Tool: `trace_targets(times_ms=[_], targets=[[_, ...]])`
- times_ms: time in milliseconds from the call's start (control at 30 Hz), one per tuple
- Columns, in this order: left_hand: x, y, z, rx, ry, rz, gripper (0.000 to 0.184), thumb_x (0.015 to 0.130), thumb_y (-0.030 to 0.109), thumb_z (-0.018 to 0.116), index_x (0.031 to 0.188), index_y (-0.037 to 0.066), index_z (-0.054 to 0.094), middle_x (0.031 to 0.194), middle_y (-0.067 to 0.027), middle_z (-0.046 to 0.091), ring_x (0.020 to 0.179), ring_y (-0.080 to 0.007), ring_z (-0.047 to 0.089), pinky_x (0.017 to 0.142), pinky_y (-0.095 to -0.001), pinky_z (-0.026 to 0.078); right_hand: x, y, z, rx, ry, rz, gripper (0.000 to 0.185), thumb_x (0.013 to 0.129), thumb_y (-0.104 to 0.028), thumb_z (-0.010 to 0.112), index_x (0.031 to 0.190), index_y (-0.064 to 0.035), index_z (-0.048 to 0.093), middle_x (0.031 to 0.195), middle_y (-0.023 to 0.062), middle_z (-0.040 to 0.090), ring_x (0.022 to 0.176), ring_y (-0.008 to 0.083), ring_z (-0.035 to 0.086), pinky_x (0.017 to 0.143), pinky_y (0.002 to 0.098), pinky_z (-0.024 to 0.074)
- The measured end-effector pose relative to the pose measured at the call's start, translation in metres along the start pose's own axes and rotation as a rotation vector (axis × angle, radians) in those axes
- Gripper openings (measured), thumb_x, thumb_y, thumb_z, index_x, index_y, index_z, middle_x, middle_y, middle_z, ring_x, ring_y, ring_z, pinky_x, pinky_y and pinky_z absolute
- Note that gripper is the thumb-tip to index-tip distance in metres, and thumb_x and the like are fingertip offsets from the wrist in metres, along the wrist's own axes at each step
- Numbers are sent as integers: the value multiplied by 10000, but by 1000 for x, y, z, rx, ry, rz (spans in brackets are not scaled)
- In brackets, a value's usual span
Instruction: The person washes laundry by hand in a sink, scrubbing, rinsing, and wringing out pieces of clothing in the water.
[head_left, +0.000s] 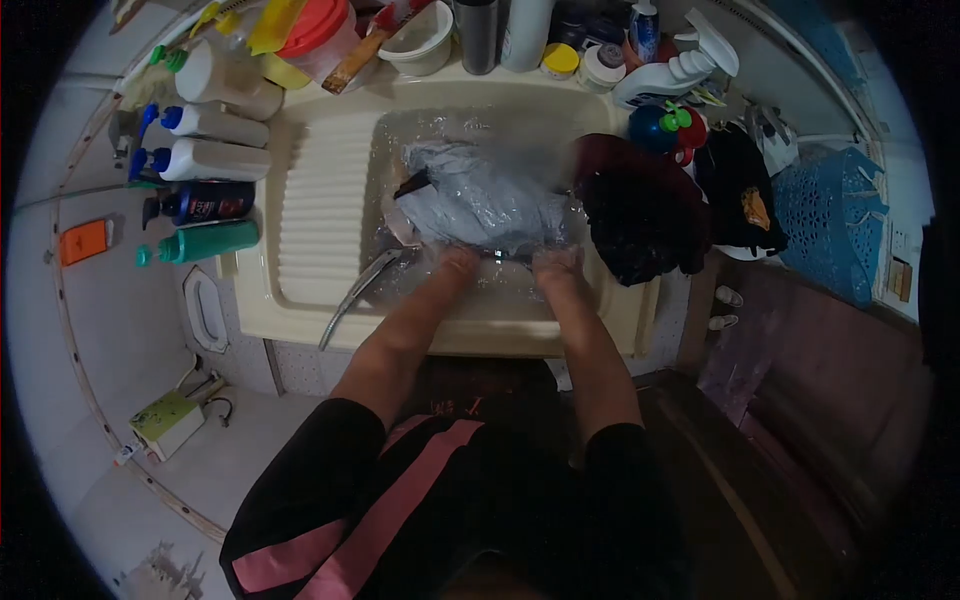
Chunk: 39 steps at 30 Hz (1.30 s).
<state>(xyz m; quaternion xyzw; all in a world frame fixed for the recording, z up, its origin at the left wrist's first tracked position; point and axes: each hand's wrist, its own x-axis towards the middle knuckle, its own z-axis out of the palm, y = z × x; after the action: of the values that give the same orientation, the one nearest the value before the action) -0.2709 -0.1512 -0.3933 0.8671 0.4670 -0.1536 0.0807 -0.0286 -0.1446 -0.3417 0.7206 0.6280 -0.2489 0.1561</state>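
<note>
Light grey wet clothing (475, 200) lies bunched in the water of a cream laundry sink (300, 322). A dark patch and a pale pinkish part show at its left side. My left hand (461, 259) reaches into the water at the near edge of the cloth, its fingers hidden. To its right, my right hand (556, 261) is also at the cloth's near edge, wet and blurred, with the fingers out of sight. Dark red and black clothing (640, 215) is heaped over the sink's right rim, close to my right hand.
A ribbed washboard (325, 205) forms the sink's left side, and a metal hose spout (358, 297) crosses its near edge. Bottles (215, 160) line the left; a red-lidded tub (318, 35) and spray bottle (690, 70) stand behind. A blue basket (830, 225) is at right.
</note>
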Motion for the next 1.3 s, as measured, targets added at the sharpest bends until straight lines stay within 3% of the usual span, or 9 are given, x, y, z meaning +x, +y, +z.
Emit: trace_targets(times_ms=[133, 400, 500, 600, 667, 800, 967, 1100, 1300], targets=[[28, -23, -83, -381, -287, 186, 199, 720, 108, 577, 901, 91, 658, 923, -133, 658, 882, -291, 632, 715, -387, 507, -41, -14, -101, 136, -155, -73, 295, 883, -249, 433, 1037, -100, 636, 1091, 169, 611, 1047, 280, 580, 910, 387, 438], [-17, -11, -222, -1897, -390, 129, 429, 809, 13, 549, 1222, 108, 483, 993, 25, 578, 868, -78, 534, 702, -241, 460, -111, -35, -156, 943, -207, -107, 424, 787, -195, 647, 1171, -71, 517, 1088, 154, 573, 936, 268, 594, 776, 363, 509], [-23, 4, -188, -1238, -431, 421, 566, 786, 58, 591, 1318, 58, 398, 1042, -78, 590, 975, -182, 551, 884, -299, 433, -86, -40, -116, 1088, -470, -27, 629, 788, -190, 622, 1344, -106, 342, 1177, 39, 503, 904, 260, 580, 751, 410, 522], [-33, -21, -189, -1085, -318, 333, 534, 786, 96, 611, 1296, 50, 460, 1086, -128, 605, 1033, -218, 552, 904, -327, 429, -54, -42, -70, 1152, -263, 300, 547, 792, -218, 610, 1304, -107, 450, 1066, 133, 602, 982, 303, 580, 731, 391, 533], [-40, -52, -202, -915, -247, 369, 513, 789, 103, 616, 1281, 44, 484, 1103, -139, 608, 1047, -224, 554, 904, -332, 433, -21, -41, -46, 498, 139, 129, 394, 813, -144, 515, 1202, -89, 550, 1062, 181, 618, 1000, 334, 594, 751, 405, 514], [-36, -122, -243, -1179, -221, -26, 641, 731, 158, 701, 1312, 56, 449, 1189, -168, 576, 1121, -292, 541, 924, -364, 438, -61, -101, -200, 658, 314, -293, 346, 749, -42, 467, 1061, -51, 616, 959, 226, 626, 937, 379, 597, 793, 419, 473], [-40, -148, -290, -826, 293, 221, 893, 673, 265, 766, 1405, 99, 281, 1342, -171, 443, 1229, -344, 436, 1019, -384, 361, -162, -145, -375, 762, 540, -745, 319, 726, -44, 493, 1022, -11, 605, 900, 232, 619, 875, 394, 595, 767, 390, 468], [-26, -136, -342, -530, 177, 215, 1171, 608, 437, 779, 1464, 108, 51, 1491, -162, 220, 1389, -336, 155, 1116, -526, 98, -202, -163, -454, 835, 536, -870, 285, 736, -45, 495, 991, 13, 608, 778, 79, 640, 735, 176, 601, 676, 311, 464], [3, -133, -359, -1220, 593, 425, 519, 766, 239, 688, 1204, 8, 532, 1172, -127, 586, 1095, -208, 524, 956, -317, 380, -259, -138, -471, 1054, 724, -858, 315, 730, -20, 497, 1022, -1, 614, 887, 0, 614, 769, 87, 543, 697, 237, 440]])
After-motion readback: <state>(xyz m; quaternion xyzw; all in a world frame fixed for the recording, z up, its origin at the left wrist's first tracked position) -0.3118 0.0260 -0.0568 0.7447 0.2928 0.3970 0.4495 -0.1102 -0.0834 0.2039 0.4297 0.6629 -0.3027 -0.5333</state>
